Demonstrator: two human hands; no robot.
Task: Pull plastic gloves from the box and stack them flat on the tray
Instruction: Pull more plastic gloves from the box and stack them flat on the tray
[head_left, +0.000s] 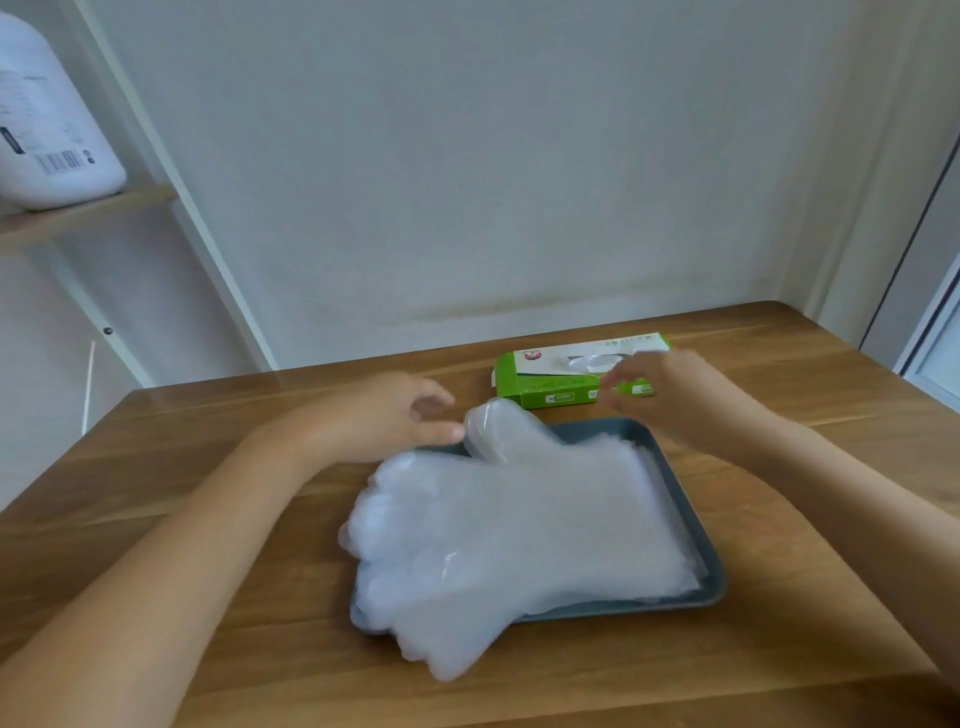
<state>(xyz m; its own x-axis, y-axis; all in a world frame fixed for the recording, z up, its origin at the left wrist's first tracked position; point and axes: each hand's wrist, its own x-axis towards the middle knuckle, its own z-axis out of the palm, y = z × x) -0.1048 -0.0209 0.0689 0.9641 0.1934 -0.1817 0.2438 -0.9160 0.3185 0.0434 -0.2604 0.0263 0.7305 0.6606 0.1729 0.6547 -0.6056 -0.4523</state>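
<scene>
A stack of clear plastic gloves (519, 525) lies flat on a dark grey tray (714, 582), fingers hanging over its left edge and the thumb pointing away from me. Behind the tray stands the green and white glove box (550, 374), its top opening showing plastic. My left hand (384, 415) hovers at the tray's far left corner, fingers loosely curled, its thumb tip next to the gloves' thumb. My right hand (665, 395) is blurred in front of the box's right end, fingers bent; whether it holds anything is unclear.
The wooden table (208, 545) meets a white wall at the back. A white jug (47, 119) stands on a shelf at the upper left. The table's right edge runs close beside a door frame (924, 332).
</scene>
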